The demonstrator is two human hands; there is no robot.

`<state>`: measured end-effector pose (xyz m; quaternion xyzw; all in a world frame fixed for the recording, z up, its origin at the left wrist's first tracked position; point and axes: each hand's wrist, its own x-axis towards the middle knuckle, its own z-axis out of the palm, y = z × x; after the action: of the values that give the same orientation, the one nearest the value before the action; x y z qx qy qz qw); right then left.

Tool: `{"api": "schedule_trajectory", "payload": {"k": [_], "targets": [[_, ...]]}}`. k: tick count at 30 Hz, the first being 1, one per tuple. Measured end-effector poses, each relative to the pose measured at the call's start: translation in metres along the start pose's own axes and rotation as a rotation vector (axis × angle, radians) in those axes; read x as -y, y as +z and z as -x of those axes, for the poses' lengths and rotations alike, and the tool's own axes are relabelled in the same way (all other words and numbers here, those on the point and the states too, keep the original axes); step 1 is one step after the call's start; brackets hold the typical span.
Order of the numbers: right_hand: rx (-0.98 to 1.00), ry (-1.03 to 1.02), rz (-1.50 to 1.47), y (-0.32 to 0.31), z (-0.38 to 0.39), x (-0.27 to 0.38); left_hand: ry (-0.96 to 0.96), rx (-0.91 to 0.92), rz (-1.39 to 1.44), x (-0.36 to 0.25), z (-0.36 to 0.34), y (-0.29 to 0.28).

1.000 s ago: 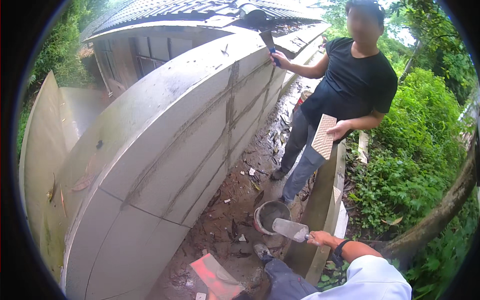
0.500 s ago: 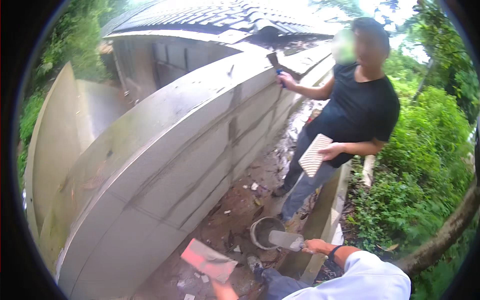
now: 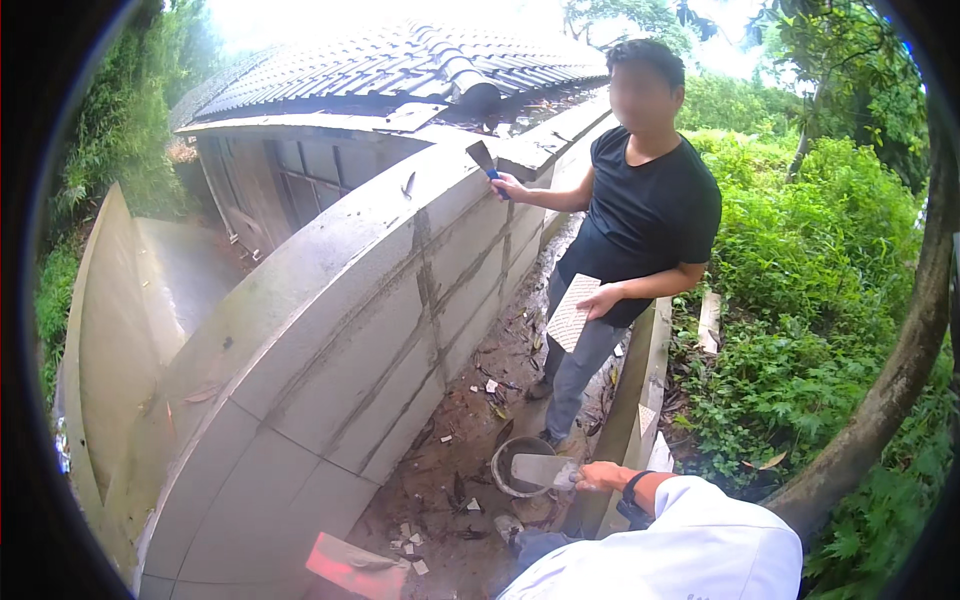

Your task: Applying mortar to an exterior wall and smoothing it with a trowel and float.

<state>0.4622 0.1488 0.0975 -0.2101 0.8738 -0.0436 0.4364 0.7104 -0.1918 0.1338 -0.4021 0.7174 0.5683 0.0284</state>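
Trowel (image 3: 543, 470) above the bucket (image 3: 497, 468) looks stiff, probably light; right hand (image 3: 600, 477) grips behind the blade (image 3: 535, 468), likely best; left hand's unseen.

White sleeve (image 3: 700, 540): here it is, spreading broadly across the lower edge, covering the right upper arm!
Bare forearm (image 3: 653, 489): poking out of the cuff, slanting leftward.
Banded wrist (image 3: 632, 489): lining up with that forearm.
Right hand (image 3: 600, 476): gripping, fingers curling in, its back facing upward.
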Motion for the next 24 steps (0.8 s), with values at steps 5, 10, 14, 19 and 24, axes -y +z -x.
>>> {"api": "schedule_trajectory", "payload": {"k": [5, 10, 14, 19, 24], "targets": [[-0.109, 0.010, -0.044, -0.003, 0.008, 0.010, -0.076, 0.248, 0.121, -0.045, -0.008, 0.049], [-0.126, -0.162, -0.021, 0.033, -0.039, -0.006, -0.194, 0.350, 0.342, -0.083, -0.019, 0.072], [-0.189, -0.161, -0.137, 0.106, -0.072, -0.104, -0.232, 0.159, 0.769, -0.107, -0.043, 0.021], [-0.131, -0.150, -0.101, 0.057, -0.080, -0.070, -0.132, -0.117, 1.266, -0.084, -0.029, -0.055], [-0.021, -0.289, 0.099, 0.286, 0.030, -0.262, 0.019, -0.137, 1.619, -0.050, -0.007, -0.115]]}}
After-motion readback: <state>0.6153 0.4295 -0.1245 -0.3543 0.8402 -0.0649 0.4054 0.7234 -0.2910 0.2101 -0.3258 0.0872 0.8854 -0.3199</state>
